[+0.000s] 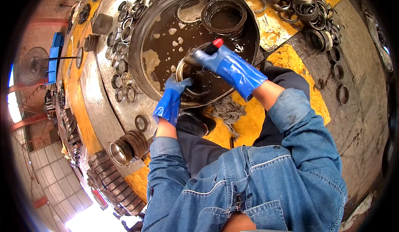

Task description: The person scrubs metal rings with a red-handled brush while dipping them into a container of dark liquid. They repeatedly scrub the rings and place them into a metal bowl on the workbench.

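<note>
In front of me stands a wide round basin [135,51] of dark liquid with patches of foam. My left hand [178,84], in a blue rubber glove, is closed on the near left side of a shiny metal ring [179,71], which sits tilted and partly in the liquid. Above that ring is my right hand [210,56], gloved in blue and closed around a tool with a red-ended handle [217,43]. The tool's working end is dark and blurred by the ring's upper edge; its kind is unclear. A larger dark ring [205,18] rests at the basin's far side.
Several metal rings [125,34] line the metal surface left of the basin. A heap of rings [309,9] lies at the far right, with loose ones trailing nearer [342,95]. Stacked rings [135,142] lie at lower left. A grey rag [228,111] is by my feet.
</note>
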`<state>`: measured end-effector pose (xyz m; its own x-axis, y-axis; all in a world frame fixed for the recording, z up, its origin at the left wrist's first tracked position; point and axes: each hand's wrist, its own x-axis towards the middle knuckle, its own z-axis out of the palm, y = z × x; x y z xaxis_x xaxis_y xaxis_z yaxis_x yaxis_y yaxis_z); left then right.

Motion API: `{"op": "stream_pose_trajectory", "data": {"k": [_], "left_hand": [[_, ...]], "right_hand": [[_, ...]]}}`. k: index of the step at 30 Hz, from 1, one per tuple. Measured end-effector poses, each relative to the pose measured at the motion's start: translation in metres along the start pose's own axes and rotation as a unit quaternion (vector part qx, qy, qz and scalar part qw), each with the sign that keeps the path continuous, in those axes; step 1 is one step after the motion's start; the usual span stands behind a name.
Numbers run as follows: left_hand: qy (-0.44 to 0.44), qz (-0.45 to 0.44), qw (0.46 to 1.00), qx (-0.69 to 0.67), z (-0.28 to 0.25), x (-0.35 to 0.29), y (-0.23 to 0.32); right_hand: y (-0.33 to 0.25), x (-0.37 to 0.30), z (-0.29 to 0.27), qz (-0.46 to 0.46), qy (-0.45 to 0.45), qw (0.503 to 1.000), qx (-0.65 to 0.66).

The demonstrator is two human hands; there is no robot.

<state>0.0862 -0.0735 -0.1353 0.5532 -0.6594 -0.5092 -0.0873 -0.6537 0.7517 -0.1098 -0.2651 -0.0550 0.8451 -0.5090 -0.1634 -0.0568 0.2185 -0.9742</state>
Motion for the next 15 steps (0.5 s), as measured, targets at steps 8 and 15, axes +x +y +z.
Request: {"op": "stream_pose_trajectory", "data": {"k": [8,15], "left_hand": [[0.013,0.046,0.998,-0.028,0.009,-0.004,0.006],[0.016,0.011,0.999,-0.025,0.008,-0.029,0.034]], "right_hand": [[0.049,0.039,0.015,0.026,0.12,0.973,-0.195],[0.044,0.035,-0.023,0.193,0.201,0.934,-0.222]]}}
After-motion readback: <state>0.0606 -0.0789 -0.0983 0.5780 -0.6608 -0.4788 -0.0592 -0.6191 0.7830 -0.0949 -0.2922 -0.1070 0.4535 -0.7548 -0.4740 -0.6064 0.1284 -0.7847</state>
